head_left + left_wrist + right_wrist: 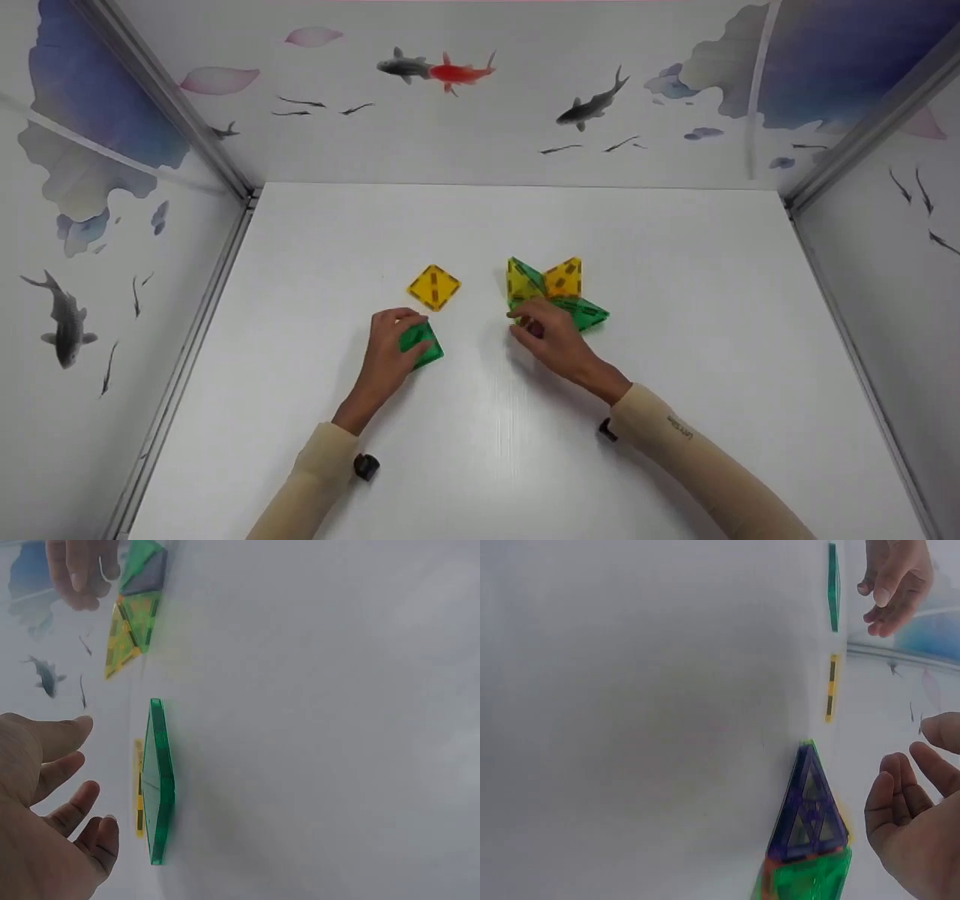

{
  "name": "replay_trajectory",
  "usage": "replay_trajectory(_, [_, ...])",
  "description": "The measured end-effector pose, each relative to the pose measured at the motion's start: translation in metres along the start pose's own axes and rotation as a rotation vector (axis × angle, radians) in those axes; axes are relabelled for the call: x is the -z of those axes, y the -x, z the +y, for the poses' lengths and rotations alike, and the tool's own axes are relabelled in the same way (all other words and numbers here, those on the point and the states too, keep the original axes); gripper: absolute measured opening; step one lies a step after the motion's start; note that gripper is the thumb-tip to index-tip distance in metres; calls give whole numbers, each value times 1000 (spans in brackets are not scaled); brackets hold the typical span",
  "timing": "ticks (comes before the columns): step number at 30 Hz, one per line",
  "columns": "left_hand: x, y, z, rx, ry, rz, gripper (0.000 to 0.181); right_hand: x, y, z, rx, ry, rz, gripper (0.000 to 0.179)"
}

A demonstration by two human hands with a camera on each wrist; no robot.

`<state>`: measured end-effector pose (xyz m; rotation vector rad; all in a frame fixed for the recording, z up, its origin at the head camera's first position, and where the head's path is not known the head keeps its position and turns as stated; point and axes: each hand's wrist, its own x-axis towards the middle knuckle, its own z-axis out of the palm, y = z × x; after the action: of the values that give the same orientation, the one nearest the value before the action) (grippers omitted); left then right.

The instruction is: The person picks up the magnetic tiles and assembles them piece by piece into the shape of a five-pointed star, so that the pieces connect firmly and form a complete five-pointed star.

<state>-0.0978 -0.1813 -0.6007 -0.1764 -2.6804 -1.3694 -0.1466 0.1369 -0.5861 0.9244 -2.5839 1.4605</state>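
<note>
My left hand [390, 351] hovers over a green translucent magnetic tile [433, 351], its fingers loosely bent. In the left wrist view a gap shows between those fingers and the green tile [159, 787], which lies flat on the table. Farther right, my right hand [556, 337] is held above the near side of a pointed tile structure [592, 313] of green and yellow pieces. A purple triangular tile [807, 814] on the structure shows in the right wrist view, with the right fingers [885, 795] relaxed and apart from it.
A yellow tile [434, 288] with a dark-marked line across its middle lies just beyond the green one. White panels printed with fish [461, 73] enclose the white table [480, 435] at the back and both sides.
</note>
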Motion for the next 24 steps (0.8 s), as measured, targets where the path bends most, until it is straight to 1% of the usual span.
replay_trajectory(5, [9, 12, -8, 57, -30, 9, 42, -24, -16, -7, 54, -40, -156, 20])
replay_trajectory(9, [14, 23, -13, 96, -35, 20, 45, -41, -25, -12, 48, -71, -241, 21])
replay_trajectory(11, [16, 29, -14, 115, -36, 33, 47, -48, -29, -13, 35, -79, -261, 22])
replay_trajectory(15, [17, 38, -17, 146, -39, 46, 51, -61, -37, -11, 23, -86, -274, 23])
replay_trajectory(21, [12, 44, -20, 192, -85, 32, 56, -77, -51, -9, 52, -88, -283, 25])
replay_trajectory(24, [10, 46, -20, 202, -99, 31, 57, -83, -57, -11, 54, -77, -293, 26])
